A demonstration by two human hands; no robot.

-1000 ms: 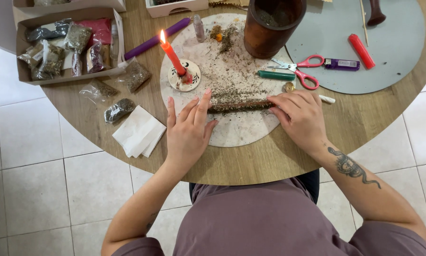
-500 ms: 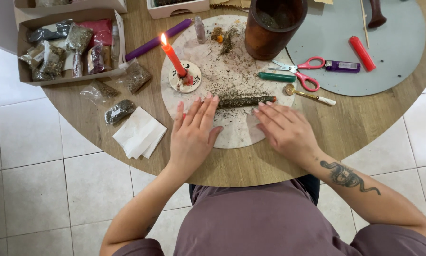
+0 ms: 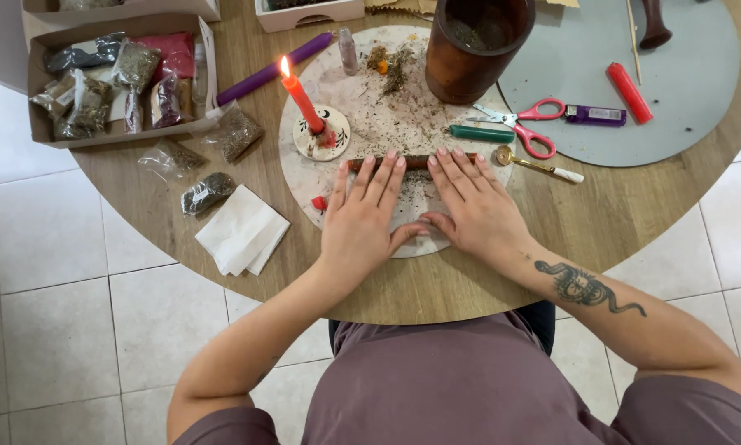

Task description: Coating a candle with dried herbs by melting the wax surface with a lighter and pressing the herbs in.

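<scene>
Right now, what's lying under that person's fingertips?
A brown herb-coated candle lies on the round marble board, both hands' fingers across it. Only its ends and middle show; the rest is covered.

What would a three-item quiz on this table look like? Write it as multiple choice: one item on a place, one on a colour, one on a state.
1. Where does the herb-coated candle lie?
A. In the cardboard box
B. Under the fingertips of the left hand and right hand
C. On the floor

2. What colour are the handles of the scissors?
A. Green
B. Black
C. Pink

3. In what state is the upright red candle?
A. Lit
B. Unlit
C. Lying flat

Answers:
1 B, as both flat hands cover it on the round stone board.
2 C, as both loops show pink.
3 A, as a flame burns at its tip.
</scene>
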